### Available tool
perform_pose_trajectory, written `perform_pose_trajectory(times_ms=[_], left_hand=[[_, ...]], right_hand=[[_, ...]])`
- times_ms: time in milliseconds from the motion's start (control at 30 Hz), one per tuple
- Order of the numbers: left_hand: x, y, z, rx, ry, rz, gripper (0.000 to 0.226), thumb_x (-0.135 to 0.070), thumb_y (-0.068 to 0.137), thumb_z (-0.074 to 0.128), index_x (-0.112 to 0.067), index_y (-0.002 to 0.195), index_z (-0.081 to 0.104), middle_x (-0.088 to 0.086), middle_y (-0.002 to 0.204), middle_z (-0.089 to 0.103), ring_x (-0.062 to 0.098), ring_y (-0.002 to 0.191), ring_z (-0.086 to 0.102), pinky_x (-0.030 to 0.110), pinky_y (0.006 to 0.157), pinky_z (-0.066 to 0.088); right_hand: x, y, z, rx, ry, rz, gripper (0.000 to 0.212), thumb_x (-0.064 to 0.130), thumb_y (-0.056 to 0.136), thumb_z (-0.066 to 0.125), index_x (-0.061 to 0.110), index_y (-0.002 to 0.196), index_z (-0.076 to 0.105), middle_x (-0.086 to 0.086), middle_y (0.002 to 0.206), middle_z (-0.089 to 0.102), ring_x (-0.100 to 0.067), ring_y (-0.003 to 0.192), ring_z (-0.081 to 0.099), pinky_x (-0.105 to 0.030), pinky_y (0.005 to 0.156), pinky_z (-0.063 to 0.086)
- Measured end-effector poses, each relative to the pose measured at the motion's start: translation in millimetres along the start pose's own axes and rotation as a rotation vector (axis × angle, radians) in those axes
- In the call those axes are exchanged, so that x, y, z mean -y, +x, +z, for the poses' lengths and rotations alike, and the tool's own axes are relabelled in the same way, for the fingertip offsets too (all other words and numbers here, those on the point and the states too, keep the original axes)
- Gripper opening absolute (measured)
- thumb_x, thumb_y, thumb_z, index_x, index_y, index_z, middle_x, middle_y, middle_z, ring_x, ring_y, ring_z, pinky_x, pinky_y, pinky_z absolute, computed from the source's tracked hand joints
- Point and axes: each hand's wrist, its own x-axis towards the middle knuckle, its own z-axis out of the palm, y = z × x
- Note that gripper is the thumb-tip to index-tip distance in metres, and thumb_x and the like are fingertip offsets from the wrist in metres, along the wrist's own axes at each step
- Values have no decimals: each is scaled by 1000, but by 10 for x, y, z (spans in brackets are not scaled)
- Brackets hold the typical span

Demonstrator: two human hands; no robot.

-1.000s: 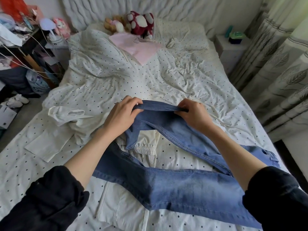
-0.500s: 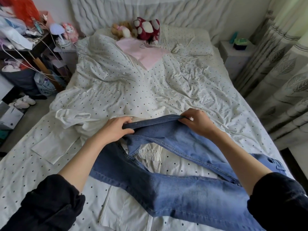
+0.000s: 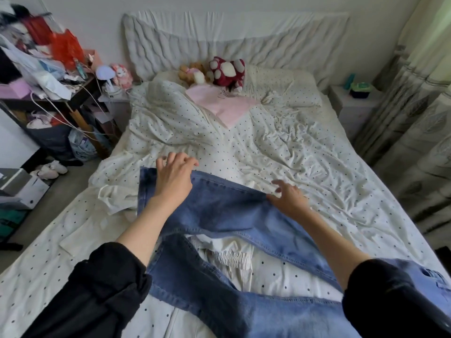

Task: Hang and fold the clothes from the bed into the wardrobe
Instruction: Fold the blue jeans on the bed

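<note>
Head view shows the jeans (image 3: 219,211) leg now spread flat across the bed (image 3: 305,167), no longer pinched at the hem, left hand (image 3: 174,178) resting loose-fingered on the denim, right hand (image 3: 288,197) splayed at its edge, gripping nothing.

Both arms extended forward, black sleeves pushed up; left hand (image 3: 173,178) and right hand (image 3: 288,197) palm-down, fingers loosely spread.
</note>
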Motion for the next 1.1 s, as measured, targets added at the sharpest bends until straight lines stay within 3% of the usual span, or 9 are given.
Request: perform_pose_trajectory(times_ms=[100,200,267,367,500,667,833,967,1100], left_hand=[[34,-379,415,9,-32,-19,50,3,76,67,-16,122,58,7,119,56,31,112,49,47,93,34],[136,-879,814,226,-94,-39,50,-4,84,62,-15,131,52,9,137,48,32,127,42,49,99,34],[246,-1201,1046,321,-172,-67,52,-2,86,58,-12,135,48,13,144,40,34,133,37,49,102,34],[428,-1557,1251,355,-259,-269,48,-2,87,57,-5,133,47,17,139,45,36,125,45,48,96,41],[673,-1761,1490,609,-335,-608,51,-21,95,52,-7,141,34,16,142,38,35,127,40,47,99,37],[827,-1853,1647,714,-171,-702,57,-36,92,56,-12,139,34,14,139,39,34,129,36,47,98,37],[1082,-1985,1674,700,-317,-840,36,-35,87,63,-9,111,57,14,113,61,35,102,57,40,84,48],[1054,-2150,1465,394,-604,-969,15,-19,90,60,-4,87,58,14,82,59,37,86,58,39,75,46],[1265,-2548,1090,186,-547,-1083,14,-20,89,61,-6,86,60,13,84,60,34,82,56,40,76,46]], right_hand=[[-16,-91,339,-54,-71,-16,59,33,94,51,22,146,27,-8,148,34,-29,136,30,-49,109,29],[-67,-410,745,-14,-12,-114,48,32,95,50,19,140,40,-6,142,42,-25,131,38,-41,105,34],[-125,-687,1034,94,-14,-145,45,44,94,47,20,132,51,-2,134,52,-23,126,46,-37,101,38],[-120,-1004,1370,280,-72,-144,64,68,84,35,24,123,59,2,126,60,-20,119,53,-33,98,38],[-7,-974,1610,384,-131,-129,53,59,90,46,20,126,54,-1,121,63,-24,114,56,-35,97,40],[145,-851,1709,431,-111,-116,30,29,95,47,14,116,61,-8,112,66,-30,104,58,-33,81,46],[222,-916,1721,449,-64,-139,23,10,92,42,8,106,60,-15,101,65,-33,94,58,-38,78,48],[284,-967,1713,417,-70,-160,24,10,95,40,9,108,60,-16,100,65,-34,93,58,-37,75,47],[476,-1061,1760,383,-100,-211,31,9,95,38,10,119,58,-17,106,66,-33,95,60,-34,72,45]])
